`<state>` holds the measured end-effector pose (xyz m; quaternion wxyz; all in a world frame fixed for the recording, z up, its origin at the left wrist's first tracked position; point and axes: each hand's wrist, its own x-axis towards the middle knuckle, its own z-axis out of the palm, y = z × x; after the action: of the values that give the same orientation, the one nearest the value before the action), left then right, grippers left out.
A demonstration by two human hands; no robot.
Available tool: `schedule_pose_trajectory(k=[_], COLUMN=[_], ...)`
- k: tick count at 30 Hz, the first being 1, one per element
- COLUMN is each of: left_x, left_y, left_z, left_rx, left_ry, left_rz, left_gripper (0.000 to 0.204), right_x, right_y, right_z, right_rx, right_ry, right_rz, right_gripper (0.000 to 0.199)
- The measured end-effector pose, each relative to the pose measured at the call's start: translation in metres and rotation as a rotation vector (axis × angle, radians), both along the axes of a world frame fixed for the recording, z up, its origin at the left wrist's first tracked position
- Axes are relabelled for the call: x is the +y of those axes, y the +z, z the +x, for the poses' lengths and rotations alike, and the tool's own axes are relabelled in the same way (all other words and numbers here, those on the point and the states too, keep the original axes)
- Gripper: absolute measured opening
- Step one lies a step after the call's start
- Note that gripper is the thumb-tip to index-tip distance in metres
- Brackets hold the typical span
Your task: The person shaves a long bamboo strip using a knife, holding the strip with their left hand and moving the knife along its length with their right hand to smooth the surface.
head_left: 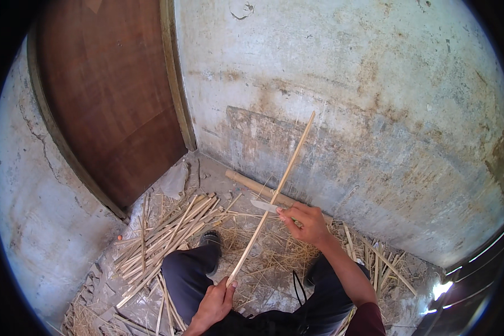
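My left hand (215, 302) grips the lower end of a long pale bamboo strip (285, 171), which slants up and to the right toward the wall. My right hand (305, 223) holds a knife (263, 205) by its handle; the blade lies across the strip about halfway up and touches it. My knees in dark trousers are below, with one shoe (210, 239) on the floor.
A pile of split bamboo strips (162, 238) lies on the floor to the left. Shavings (274, 255) cover the ground. A thick wooden pole (252, 185) rests along the foot of the stained wall. A brown door (112, 95) stands at the left.
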<state>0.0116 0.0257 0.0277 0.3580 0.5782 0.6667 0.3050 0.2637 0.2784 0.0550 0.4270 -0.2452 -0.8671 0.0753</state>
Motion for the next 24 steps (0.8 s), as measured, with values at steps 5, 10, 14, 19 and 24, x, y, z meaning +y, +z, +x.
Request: schedule_pose_trajectory(k=[5,10,14,19,24], left_x=[-0.012,-0.017,-0.018,-0.023,-0.035], left_y=[0.000,0.009,0.017,0.012,0.005], left_z=[0.007,0.011,0.009,0.005,0.001], left_rx=[0.056,0.148,0.060,0.077,0.139], left_ry=[0.022,0.035,0.021,0.039,0.014], left_rz=[0.012,0.080,0.015,0.011,-0.040], left_gripper=[0.027,0.023,0.022,0.023,0.028], right_x=[0.019,0.019,0.018,0.027,0.069], right_y=[0.004,0.008,0.010,0.012,0.002], right_z=[0.013,0.016,0.015,0.016,0.043], right_rx=[0.143,0.128,0.094,0.114,0.269], right_ry=[0.052,0.071,0.049,0.015,-0.217], right_rz=[-0.063,-0.027,0.007,0.011,-0.012], right_gripper=[0.014,0.016,0.016,0.012,0.004])
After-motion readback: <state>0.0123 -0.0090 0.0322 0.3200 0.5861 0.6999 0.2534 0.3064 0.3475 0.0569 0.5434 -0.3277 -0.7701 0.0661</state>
